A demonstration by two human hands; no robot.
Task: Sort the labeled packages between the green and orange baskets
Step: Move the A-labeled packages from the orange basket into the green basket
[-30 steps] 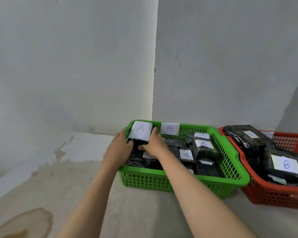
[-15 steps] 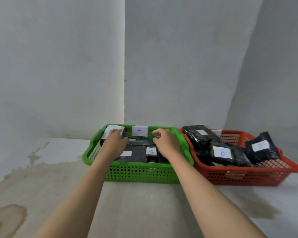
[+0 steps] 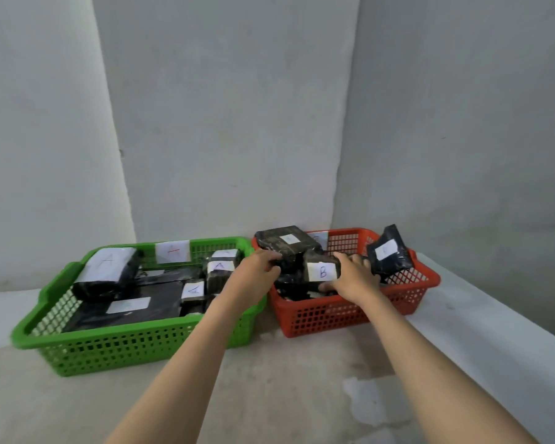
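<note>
While both arms reach forward in the head view, the left hand (image 3: 259, 273) and the right hand (image 3: 353, 277) sit on either side of one black package marked B (image 3: 321, 270) inside the orange basket (image 3: 350, 315). The left hand's grip is curled over the package's left end, and the right hand's fingers wrap its right end and lower edge, so each hand holds it. The package lies with its long axis running left to right, squarely between the two hands, its label facing the camera. It rests among other black packages in that basket; one stands tilted at the far right (image 3: 388, 254), and a larger one (image 3: 285, 240) lies behind. The green basket (image 3: 141, 344) sits just beside the orange one, to the left, holding packages labelled A (image 3: 220, 266). Since the B package already lies in the basket with other B labels, I judge it is being settled or rearranged there. Both baskets stand on a pale tabletop (image 3: 285, 395) against grey walls.
</note>
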